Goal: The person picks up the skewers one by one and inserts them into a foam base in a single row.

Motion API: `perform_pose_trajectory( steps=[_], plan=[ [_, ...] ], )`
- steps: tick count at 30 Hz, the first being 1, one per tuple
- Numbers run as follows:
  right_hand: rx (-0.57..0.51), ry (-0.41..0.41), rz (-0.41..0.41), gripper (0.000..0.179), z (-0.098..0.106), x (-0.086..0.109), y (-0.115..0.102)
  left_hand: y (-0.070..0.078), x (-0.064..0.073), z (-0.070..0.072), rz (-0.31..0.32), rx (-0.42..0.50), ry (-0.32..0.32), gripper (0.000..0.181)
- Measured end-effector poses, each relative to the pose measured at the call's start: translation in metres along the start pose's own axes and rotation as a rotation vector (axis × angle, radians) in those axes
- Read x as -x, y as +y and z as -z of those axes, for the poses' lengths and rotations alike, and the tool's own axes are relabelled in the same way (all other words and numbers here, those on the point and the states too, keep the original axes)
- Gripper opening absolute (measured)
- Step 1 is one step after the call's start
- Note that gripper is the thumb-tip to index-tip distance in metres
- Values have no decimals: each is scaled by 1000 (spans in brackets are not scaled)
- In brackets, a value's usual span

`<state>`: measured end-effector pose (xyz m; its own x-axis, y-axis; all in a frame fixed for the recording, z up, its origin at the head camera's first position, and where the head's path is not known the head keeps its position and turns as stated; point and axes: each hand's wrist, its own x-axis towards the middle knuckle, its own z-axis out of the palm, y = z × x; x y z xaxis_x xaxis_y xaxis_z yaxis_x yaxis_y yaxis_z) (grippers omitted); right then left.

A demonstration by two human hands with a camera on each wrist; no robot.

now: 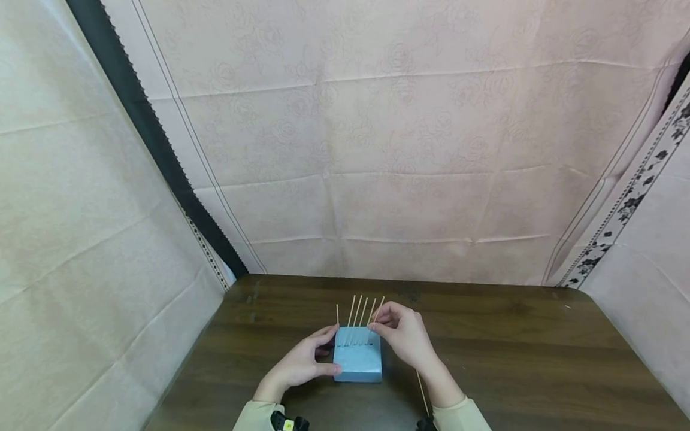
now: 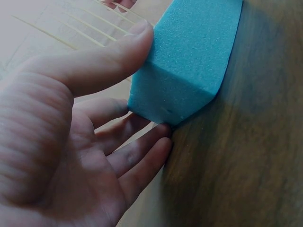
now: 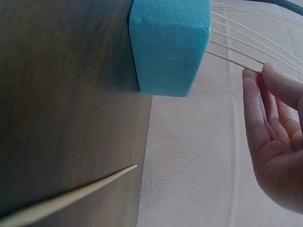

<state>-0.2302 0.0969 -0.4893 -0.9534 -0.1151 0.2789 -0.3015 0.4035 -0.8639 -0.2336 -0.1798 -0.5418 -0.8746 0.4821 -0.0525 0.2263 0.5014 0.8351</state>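
Observation:
A light blue foam block (image 1: 357, 364) stands on the table, with a row of several thin wooden skewers (image 1: 350, 311) sticking up from its top. My left hand (image 1: 306, 360) holds the block from the left. In the left wrist view its thumb (image 2: 113, 61) lies along one edge and the fingertips (image 2: 163, 132) touch a side face. At the right end of the row, my right hand (image 1: 403, 336) pinches a skewer (image 3: 229, 60) between thumb and forefinger. That skewer's lower end meets the block in the right wrist view.
A loose pointed skewer (image 3: 90, 189) lies on the dark wooden table (image 1: 517, 353), beside my right forearm. Pale patterned cloth (image 1: 409, 149) hangs behind the table, with more cloth (image 1: 97, 239) along the left side. A tiny light scrap (image 1: 567, 307) lies at the far right.

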Motion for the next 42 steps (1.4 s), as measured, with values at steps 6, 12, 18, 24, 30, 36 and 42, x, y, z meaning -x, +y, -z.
perform_pose_trajectory(
  steps=[6, 12, 18, 24, 30, 36, 42],
  plan=[
    [-4, -13, 0, 15, -2, 0, 3, -1, -1, 0, 6, -2, 2, 95],
    [-9, -18, -1, 14, -3, 1, 3, -1, 0, 0, 10, 0, 3, 95],
    [-3, -16, -7, 16, -3, 1, 2, -2, -1, 0, 4, 0, 0, 95],
    [-7, -14, -1, 16, -3, 1, 2, 0, -1, 1, 1, -3, -1, 94],
    [-10, -16, 0, 16, -3, 2, 2, -1, -1, 1, -5, 4, -5, 95],
    [-10, -15, 0, 15, -3, 3, 1, -2, -1, 1, 1, 7, -8, 94],
    [-7, -18, -2, 15, -3, 3, 1, -1, 0, 0, 4, 3, -3, 94]
  ],
)
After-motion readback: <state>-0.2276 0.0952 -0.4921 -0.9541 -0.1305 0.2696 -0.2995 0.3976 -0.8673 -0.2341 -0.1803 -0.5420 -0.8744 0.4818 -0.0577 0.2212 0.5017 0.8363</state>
